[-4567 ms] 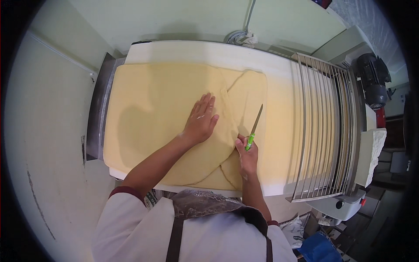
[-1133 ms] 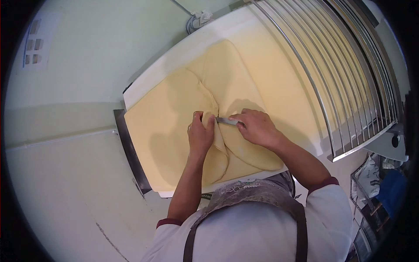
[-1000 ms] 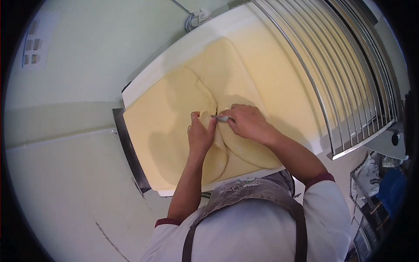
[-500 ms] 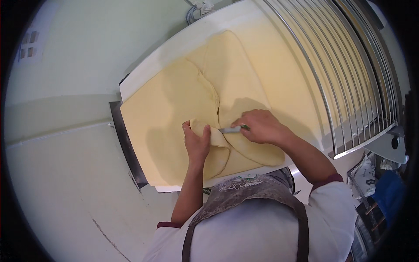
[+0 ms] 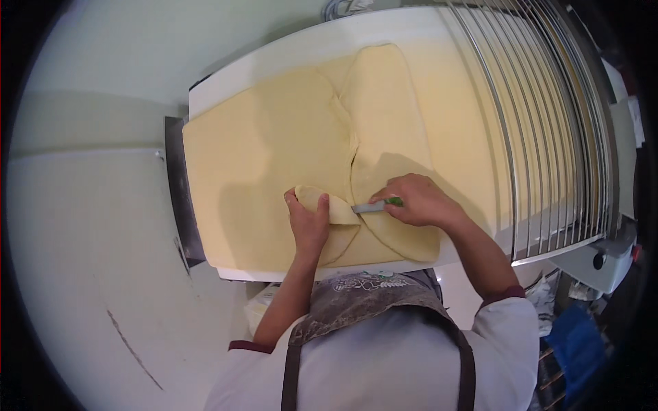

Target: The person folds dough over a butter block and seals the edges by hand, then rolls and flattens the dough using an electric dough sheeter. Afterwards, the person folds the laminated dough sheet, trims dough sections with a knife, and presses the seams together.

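Note:
A wide sheet of pale yellow dough (image 5: 240, 164) lies folded over itself, with a ragged seam running down its middle. Near the front edge, my left hand (image 5: 310, 218) pinches a lifted dough flap (image 5: 336, 209) between thumb and fingers. My right hand (image 5: 419, 201) grips a small knife (image 5: 370, 207) with a green handle and a grey blade. The blade points left, and its tip meets the dough at the seam beside the lifted flap. Right of the seam, another folded layer of dough (image 5: 387, 103) lies flat.
Beneath the dough is a white work surface (image 5: 274, 46), with a dark metal edge (image 5: 179, 198) at its left end. A curved metal bar guard (image 5: 541, 137) rises on the right. A blue cloth-like item (image 5: 577, 346) hangs at lower right. A pale wall stands on the left.
The view has shifted slightly. The knife blade shows more fully, still at the seam by the flap. My left hand keeps hold of the dough flap.

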Tool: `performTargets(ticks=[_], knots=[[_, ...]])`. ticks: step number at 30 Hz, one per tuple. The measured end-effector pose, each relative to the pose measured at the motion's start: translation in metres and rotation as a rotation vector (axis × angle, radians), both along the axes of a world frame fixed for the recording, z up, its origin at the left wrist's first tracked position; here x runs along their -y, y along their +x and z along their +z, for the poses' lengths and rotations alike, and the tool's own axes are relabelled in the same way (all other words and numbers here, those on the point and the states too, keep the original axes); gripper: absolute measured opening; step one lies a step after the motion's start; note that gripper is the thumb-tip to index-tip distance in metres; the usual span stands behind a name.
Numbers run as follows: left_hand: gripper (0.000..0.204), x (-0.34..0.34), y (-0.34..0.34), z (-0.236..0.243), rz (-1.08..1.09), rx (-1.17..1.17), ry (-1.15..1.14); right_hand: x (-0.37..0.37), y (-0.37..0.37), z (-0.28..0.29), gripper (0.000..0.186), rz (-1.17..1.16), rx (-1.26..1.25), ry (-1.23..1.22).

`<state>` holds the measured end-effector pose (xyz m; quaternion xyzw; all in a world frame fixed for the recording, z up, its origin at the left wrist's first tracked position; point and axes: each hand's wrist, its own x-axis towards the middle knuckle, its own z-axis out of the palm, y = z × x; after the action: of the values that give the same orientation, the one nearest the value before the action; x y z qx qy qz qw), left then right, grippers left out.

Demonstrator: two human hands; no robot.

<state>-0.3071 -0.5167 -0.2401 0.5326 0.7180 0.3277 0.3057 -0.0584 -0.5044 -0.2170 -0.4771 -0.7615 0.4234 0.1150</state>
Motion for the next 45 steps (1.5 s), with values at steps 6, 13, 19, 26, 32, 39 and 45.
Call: performTargets(ticks=[6,13,19,26,32,39,45], knots=[[0.054,0.001,-0.003,0.003,0.020,0.065,-0.122,0.008,0.009,0.020,0.028,0.118,0.124,-0.090],[0.052,-0.012,-0.024,0.019,-0.074,0.170,-0.065,0.043,0.052,0.015,0.032,-0.228,-0.146,-0.164],[0.051,-0.052,-0.075,0.042,-0.203,-0.119,-0.116,0.027,0.023,0.020,0.036,-0.574,0.224,0.373],[0.043,-0.063,-0.008,0.001,-0.637,-0.338,0.211,-0.086,-0.050,0.005,0.025,-0.513,0.113,0.249],[0.044,-0.054,-0.004,-0.021,-0.629,-0.307,0.323,-0.106,-0.080,-0.013,0.025,-0.598,0.043,0.065],[0.049,-0.050,-0.007,-0.020,-0.645,-0.361,0.342,-0.092,-0.084,-0.005,0.021,-0.571,-0.098,-0.022],[0.056,-0.047,-0.003,-0.013,-0.793,-0.440,0.276,-0.084,-0.057,0.000,0.015,-0.398,0.053,-0.027]])
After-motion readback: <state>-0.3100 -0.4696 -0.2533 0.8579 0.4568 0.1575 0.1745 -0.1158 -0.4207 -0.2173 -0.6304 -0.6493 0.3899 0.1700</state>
